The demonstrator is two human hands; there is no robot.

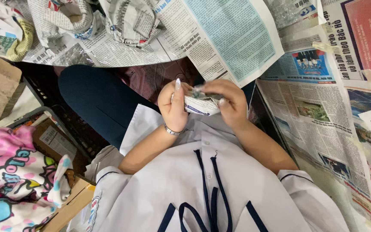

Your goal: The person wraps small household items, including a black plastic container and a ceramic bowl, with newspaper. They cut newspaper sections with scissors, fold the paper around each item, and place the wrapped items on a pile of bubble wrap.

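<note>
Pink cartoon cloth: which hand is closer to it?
Left. The left hand sits up and right of the pink cartoon cloth; the right hand is farther right, across the folded newspaper piece both hold.

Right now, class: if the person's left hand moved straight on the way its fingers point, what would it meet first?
Probably the large newspaper sheet spread beyond the left hand; depth is unclear.

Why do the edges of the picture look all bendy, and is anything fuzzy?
Head view: a wide lens bends the newspaper sheets near the edges; light is even and soft, without harsh glare; the left hand and right hand look slightly blurred around the folded newspaper piece.
</note>
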